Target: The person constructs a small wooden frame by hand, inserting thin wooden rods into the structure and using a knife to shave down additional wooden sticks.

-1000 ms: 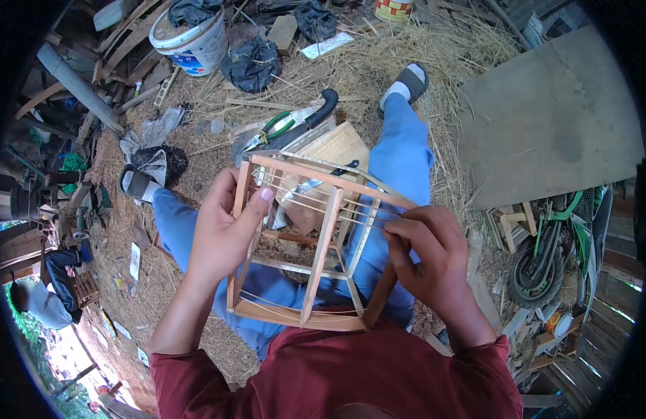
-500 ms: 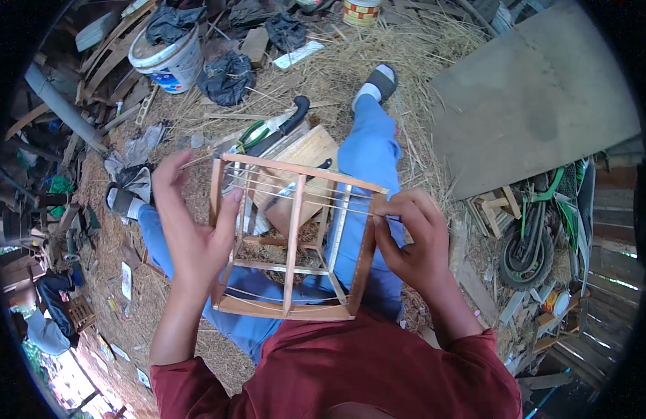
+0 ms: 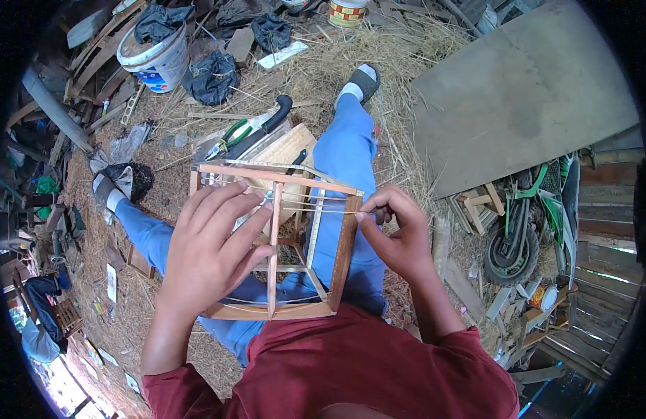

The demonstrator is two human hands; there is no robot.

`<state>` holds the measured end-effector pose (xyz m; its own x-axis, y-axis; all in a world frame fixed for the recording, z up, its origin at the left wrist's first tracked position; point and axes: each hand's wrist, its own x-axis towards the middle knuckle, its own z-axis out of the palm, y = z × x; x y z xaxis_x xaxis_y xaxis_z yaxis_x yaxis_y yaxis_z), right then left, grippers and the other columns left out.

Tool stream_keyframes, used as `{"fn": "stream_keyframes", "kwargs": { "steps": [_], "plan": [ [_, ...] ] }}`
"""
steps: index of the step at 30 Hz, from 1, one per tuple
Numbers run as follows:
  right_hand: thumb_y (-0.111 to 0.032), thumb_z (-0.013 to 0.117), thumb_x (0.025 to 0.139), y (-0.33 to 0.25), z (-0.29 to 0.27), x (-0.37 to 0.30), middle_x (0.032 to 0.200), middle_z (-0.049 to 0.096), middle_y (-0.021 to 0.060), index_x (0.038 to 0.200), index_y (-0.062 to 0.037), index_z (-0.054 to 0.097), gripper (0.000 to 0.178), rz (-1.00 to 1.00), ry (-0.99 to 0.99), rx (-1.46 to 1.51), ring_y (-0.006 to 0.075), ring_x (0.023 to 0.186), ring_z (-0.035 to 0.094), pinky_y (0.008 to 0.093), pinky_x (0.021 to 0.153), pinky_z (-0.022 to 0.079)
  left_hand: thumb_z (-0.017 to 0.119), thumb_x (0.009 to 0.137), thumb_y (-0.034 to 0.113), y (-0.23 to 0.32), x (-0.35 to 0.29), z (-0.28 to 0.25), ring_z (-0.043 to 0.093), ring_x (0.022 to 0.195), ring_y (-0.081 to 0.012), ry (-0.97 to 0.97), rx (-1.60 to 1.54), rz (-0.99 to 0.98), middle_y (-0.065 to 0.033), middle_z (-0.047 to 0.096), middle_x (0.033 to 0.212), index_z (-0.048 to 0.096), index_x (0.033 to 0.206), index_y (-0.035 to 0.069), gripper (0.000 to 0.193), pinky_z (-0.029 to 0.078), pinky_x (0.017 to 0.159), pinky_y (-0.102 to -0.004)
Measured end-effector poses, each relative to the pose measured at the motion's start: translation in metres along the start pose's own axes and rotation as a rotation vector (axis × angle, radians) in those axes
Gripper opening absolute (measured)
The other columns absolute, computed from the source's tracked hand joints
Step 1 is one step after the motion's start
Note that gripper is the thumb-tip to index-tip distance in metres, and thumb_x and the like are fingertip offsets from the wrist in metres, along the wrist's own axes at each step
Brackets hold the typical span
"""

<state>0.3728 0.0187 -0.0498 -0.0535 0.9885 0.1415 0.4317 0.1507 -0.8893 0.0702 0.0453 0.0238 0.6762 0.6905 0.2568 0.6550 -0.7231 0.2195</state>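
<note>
A box-shaped wooden frame point(image 3: 272, 244) of slim bars rests on my lap, with several thin sticks running across its far part. My left hand point(image 3: 213, 255) lies over the frame's left half, fingers stretched out and apart, fingertips near the middle bar. It hides the left ends of the sticks. At the right side bar, my right hand point(image 3: 401, 227) is closed in a pinch, thumb and forefinger on the right end of a thin stick point(image 3: 316, 209). That stick crosses towards the middle bar.
Beyond the frame lie green-handled pliers point(image 3: 233, 134), a tool with a curved black handle point(image 3: 280, 112) and a wooden board point(image 3: 277, 152). A white bucket point(image 3: 155, 66) stands far left. On the right are a large grey sheet point(image 3: 518, 98) and a small motorbike's wheel point(image 3: 511, 255).
My left hand has moved right from the frame's left edge to over its bars. My right hand keeps its pinch at the right bar. The whole view has shifted slightly.
</note>
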Motion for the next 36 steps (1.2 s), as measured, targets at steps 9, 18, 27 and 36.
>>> {"fn": "stream_keyframes", "kwargs": {
  "steps": [9, 18, 27, 36],
  "plan": [
    [0.005, 0.071, 0.089, 0.0, 0.007, -0.007, 0.088, 0.058, -0.0033, 0.094, -0.0041, 0.065, 0.012, 0.159, -0.07, 0.148, 0.0046, 0.078, 0.05, 0.0229, 0.07, 0.041, 0.08, 0.085, 0.025, 0.014, -0.011, 0.003, 0.058, 0.122, -0.0386, 0.061, -0.082, -0.163, -0.0156, 0.061, 0.128, 0.066, 0.127, 0.004, 0.05, 0.046, 0.107, -0.0524],
    [0.005, 0.07, 0.091, 0.007, 0.015, -0.008, 0.087, 0.062, -0.0059, 0.097, -0.0031, 0.068, 0.011, 0.213, -0.107, 0.214, 0.0017, 0.076, 0.051, 0.0211, 0.069, 0.041, 0.081, 0.082, 0.022, 0.016, -0.025, 0.016, 0.058, 0.121, -0.0405, 0.061, -0.119, -0.228, -0.0167, 0.06, 0.121, 0.063, 0.13, 0.001, 0.055, 0.046, 0.11, -0.0548],
    [0.003, 0.07, 0.094, 0.003, 0.021, -0.007, 0.086, 0.062, -0.0064, 0.097, -0.0039, 0.067, 0.008, 0.253, -0.104, 0.228, -0.0014, 0.074, 0.054, 0.0178, 0.063, 0.04, 0.08, 0.083, 0.034, 0.021, -0.023, 0.017, 0.054, 0.123, -0.0373, 0.029, -0.003, -0.228, -0.0144, 0.058, 0.119, 0.067, 0.135, 0.016, 0.057, 0.041, 0.114, -0.0586],
    [0.001, 0.07, 0.095, -0.008, 0.03, -0.002, 0.08, 0.059, -0.0091, 0.094, -0.0046, 0.066, 0.007, 0.326, -0.084, 0.378, -0.0025, 0.069, 0.051, 0.0174, 0.059, 0.038, 0.076, 0.079, 0.017, 0.015, 0.005, 0.004, 0.06, 0.12, -0.0316, 0.04, 0.054, 0.039, -0.0083, 0.064, 0.122, 0.068, 0.123, 0.011, 0.045, 0.046, 0.103, -0.0521]
  ]
}}
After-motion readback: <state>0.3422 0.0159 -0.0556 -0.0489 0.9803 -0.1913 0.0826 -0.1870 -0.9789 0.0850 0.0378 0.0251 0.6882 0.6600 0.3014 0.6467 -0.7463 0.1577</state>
